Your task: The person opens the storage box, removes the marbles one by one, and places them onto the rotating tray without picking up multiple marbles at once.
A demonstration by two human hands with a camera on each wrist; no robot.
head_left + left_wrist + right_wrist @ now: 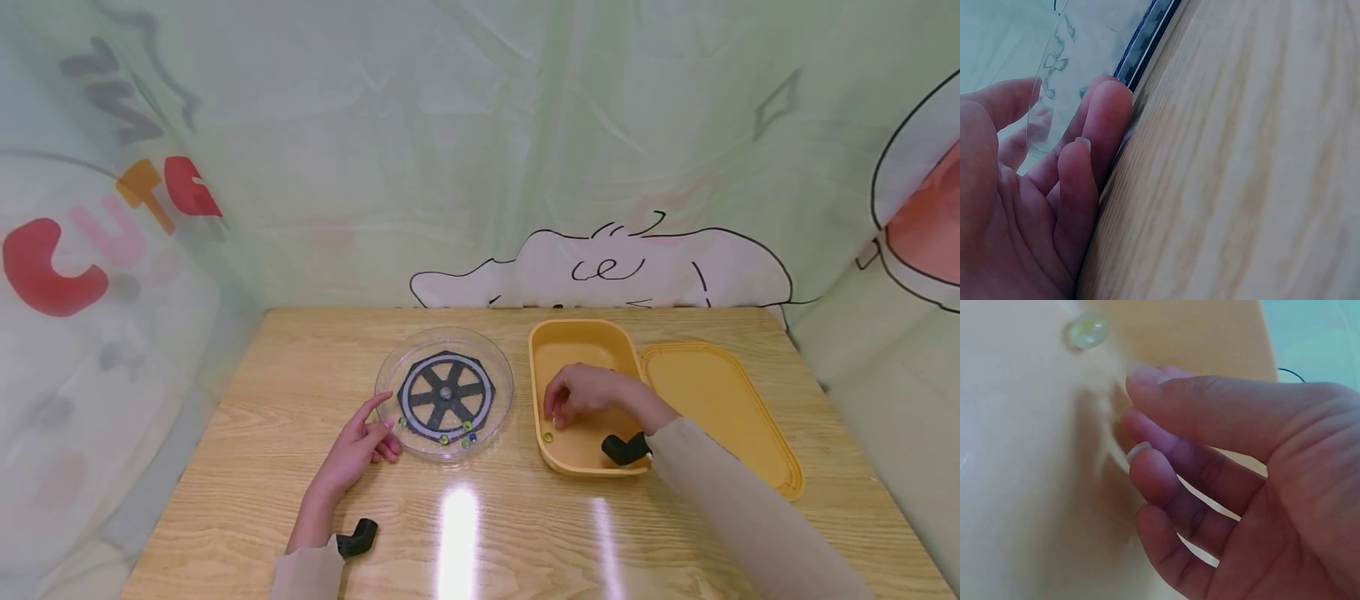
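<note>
A round clear dish (442,335) sits on the wooden table, with a dark spoked wheel shape (446,393) showing in its middle. Several small green and blue glass marbles (444,440) lie inside along its near side. My left hand (362,442) rests against the dish's left side, fingertips touching the clear wall (1072,56). Inside a yellow-orange plastic box (536,375), my right hand (585,392) reaches down with loosely bent fingers. In the right wrist view no object shows between thumb and fingers; a yellow-green marble (1089,330) lies just beyond the fingertips.
The box's matching lid (720,408) lies flat to its right, close beside the box. A pale printed curtain (375,167) hangs behind the table's back edge and along both sides. Black wrist devices (358,538) are worn on both arms.
</note>
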